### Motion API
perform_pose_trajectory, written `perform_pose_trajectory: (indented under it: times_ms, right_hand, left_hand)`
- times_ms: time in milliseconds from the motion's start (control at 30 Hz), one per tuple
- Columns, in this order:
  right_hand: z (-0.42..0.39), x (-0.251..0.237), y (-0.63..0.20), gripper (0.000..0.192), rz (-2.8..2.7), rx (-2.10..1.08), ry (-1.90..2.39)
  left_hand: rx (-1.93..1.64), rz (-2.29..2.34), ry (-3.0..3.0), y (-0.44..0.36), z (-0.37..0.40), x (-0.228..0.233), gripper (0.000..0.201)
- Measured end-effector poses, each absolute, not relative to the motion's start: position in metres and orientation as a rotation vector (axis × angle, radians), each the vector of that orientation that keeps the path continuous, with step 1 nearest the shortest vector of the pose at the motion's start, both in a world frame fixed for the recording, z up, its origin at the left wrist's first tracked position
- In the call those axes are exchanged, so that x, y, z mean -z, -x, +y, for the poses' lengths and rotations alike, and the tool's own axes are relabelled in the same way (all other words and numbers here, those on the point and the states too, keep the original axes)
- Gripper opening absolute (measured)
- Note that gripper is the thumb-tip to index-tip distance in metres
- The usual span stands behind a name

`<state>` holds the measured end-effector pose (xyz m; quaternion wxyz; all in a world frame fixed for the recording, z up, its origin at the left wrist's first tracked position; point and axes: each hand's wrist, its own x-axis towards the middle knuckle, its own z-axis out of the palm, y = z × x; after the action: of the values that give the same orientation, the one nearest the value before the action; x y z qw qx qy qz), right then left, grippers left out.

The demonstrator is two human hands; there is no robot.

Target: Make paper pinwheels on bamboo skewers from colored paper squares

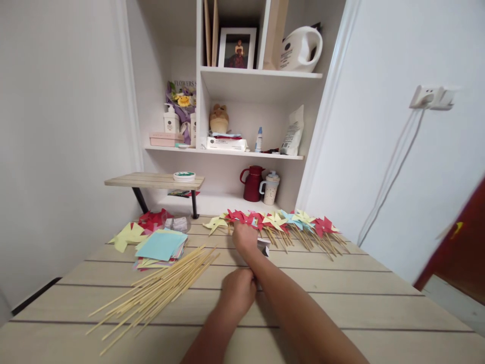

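Right hand (245, 236) is stretched out to the row of paper pinwheels (278, 221) at the far side of the counter (341, 303), fingers curled at the row's left part, touching it; whether they pinch one, I cannot tell. The row runs left to right, sticks pointing back toward the person. Too many overlap to count. Left hand (238, 293) rests nearer than the row, closed in a loose fist. Left of the row: one bundle of bare sticks (159, 290), lying diagonally, and one stack of coloured paper squares (161, 246).
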<state>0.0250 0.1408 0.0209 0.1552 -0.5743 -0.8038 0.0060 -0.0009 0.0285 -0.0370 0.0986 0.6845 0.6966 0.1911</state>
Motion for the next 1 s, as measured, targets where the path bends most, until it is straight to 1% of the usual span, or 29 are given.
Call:
perform_pose_trajectory:
  times_ms: [500, 533, 667, 733, 800, 867, 900, 967, 1000]
  right_hand:
    - [0.145, -0.029, -0.021, 0.036, -2.18, -0.057, 1.655]
    - [0.144, -0.031, -0.021, 0.038, -2.19, -0.064, 1.638]
    - [0.144, -0.049, -0.033, 0.058, -2.21, -0.052, 1.527]
    - [0.148, -0.062, -0.054, 0.06, -2.217, -0.048, 1.465]
    - [0.155, -0.072, -0.082, 0.052, -2.248, -0.075, 1.412]
    - [0.163, -0.075, -0.112, 0.033, -2.322, -0.134, 1.334]
    - [0.167, -0.073, -0.125, 0.029, -2.374, -0.171, 1.282]
    - [0.172, -0.061, -0.145, 0.047, -2.453, -0.243, 1.224]
    - [0.174, -0.053, -0.151, 0.051, -2.471, -0.274, 1.225]
  left_hand:
    - [-0.567, 2.03, -2.011, 0.001, 0.028, 0.035, 0.033]
    - [-0.572, 2.023, -2.014, 0.001, 0.028, 0.034, 0.032]
    - [-0.612, 1.975, -2.035, 0.002, 0.026, 0.034, 0.03]
    - [-0.631, 1.949, -2.04, 0.002, 0.025, 0.034, 0.03]
    - [-0.645, 1.933, -2.035, 0.002, 0.024, 0.033, 0.031]
    - [-0.656, 1.926, -2.024, 0.002, 0.024, 0.032, 0.029]
    - [-0.661, 1.925, -2.02, 0.002, 0.025, 0.031, 0.028]
    - [-0.669, 1.928, -2.008, 0.001, 0.026, 0.03, 0.026]
    - [-0.669, 1.937, -1.999, 0.001, 0.027, 0.03, 0.026]
